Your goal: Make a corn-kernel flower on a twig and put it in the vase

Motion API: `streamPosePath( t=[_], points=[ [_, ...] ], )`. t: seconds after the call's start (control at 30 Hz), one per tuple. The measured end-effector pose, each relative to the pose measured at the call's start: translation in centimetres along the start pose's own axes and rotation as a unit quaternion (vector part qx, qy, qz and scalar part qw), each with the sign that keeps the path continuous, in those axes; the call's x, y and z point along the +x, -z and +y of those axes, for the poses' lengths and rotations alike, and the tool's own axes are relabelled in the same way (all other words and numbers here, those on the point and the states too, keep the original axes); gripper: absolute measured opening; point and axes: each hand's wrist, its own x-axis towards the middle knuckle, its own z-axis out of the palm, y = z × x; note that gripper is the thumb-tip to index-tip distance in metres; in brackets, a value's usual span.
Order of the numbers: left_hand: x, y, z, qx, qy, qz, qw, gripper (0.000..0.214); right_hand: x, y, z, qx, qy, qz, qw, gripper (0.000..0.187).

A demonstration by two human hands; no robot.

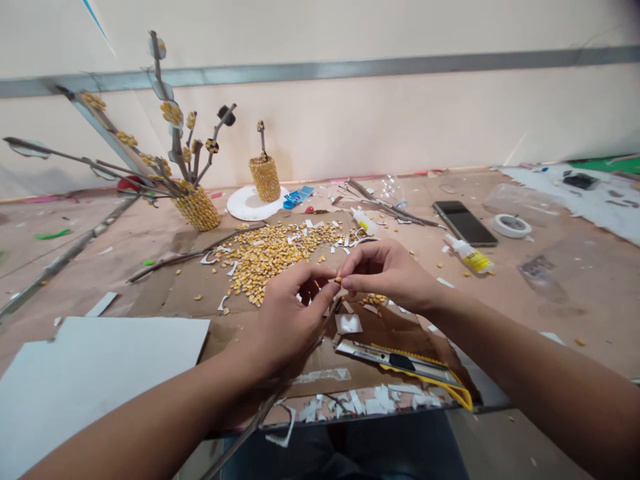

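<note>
My left hand (295, 310) is closed, its thumb and index finger pinched together at the tip of a thin brown twig (265, 407). That twig slants from the lower edge up beneath the hand. Meeting it from the right, my right hand (377, 270) pinches a corn kernel (339, 280) at the fingertips. Just beyond both hands a heap of yellow corn kernels (273, 257) is spread on a cardboard sheet (170, 293). Below the right hand lie a small white square (349, 324) and a yellow utility knife (405, 363).
A kernel-covered pot with decorated branches (197, 208) stands back left, beside a smaller kernel-covered pot (265, 179) on a white disc (240, 205). White board (110, 373) lies left. Glue bottle (473, 257), phone (465, 223) and tape roll (511, 226) lie right. Paper scraps (370, 402) line the front edge.
</note>
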Motion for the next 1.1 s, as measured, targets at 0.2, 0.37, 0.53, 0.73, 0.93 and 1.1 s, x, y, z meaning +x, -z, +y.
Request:
streamPosePath(
  t=[0.2, 0.37, 0.53, 0.73, 0.93, 1.1],
  points=[
    [0.4, -0.4, 0.3, -0.044, 0.017, 0.04, 0.998, 0.008, -0.2, -0.3, 0.1, 0.009, 0.015, 0.013, 1.0, 0.034],
    [0.9, -0.4, 0.6, -0.15, 0.087, -0.001, 0.985, 0.012, -0.4, -0.6, 0.3, -0.066, 0.066, 0.046, 0.995, 0.028],
    [1.1, -0.2, 0.6, -0.133, 0.107, -0.016, 0.985, 0.016, -0.7, -0.7, 0.9, -0.188, 0.155, 0.069, 0.967, 0.012],
    [1.0, -0.8, -0.4, -0.138, 0.1, -0.031, 0.985, 0.017, -0.8, -0.2, 0.4, -0.275, 0.245, 0.066, 0.927, 0.008],
    [0.8, -1.0, -0.2, -0.204, 0.129, -0.072, 0.968, 0.017, -0.5, 0.3, 0.8, -0.361, 0.344, 0.026, 0.867, 0.01],
    [1.1, -0.9, 0.6, -0.218, 0.163, -0.051, 0.961, 0.016, -0.5, -0.1, 1.2, -0.393, 0.365, 0.056, 0.842, 0.009]
  ],
)
